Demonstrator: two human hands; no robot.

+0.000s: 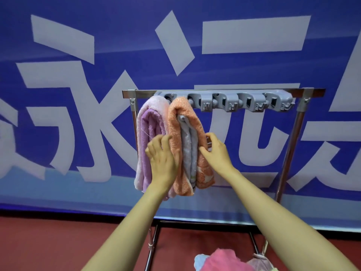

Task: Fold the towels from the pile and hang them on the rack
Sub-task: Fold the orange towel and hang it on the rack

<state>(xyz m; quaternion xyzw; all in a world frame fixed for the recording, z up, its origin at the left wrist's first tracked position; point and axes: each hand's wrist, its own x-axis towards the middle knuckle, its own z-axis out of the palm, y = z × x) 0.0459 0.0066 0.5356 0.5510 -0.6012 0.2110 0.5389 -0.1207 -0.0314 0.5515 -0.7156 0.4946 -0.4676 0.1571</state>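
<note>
A steel rack (pixel 298 118) stands before me, with a grey row of hooks (pixel 242 102) along its top bar. Two folded towels hang at its left end: a lilac towel (pixel 145 133) and, right beside it, an orange towel (pixel 175 122) with a grey inner side. My left hand (pixel 163 155) lies with spread fingers against the orange towel's left edge, over the lilac one. My right hand (pixel 213 149) touches the orange towel's right edge with lightly bent fingers. The pile of towels (pixel 224 260), pink on top, sits at the bottom edge.
A blue banner (pixel 78 94) with large white characters fills the wall behind the rack. The rack's lower bars (pixel 205 223) run over a red floor (pixel 58 241). Several hooks to the right of the orange towel carry nothing.
</note>
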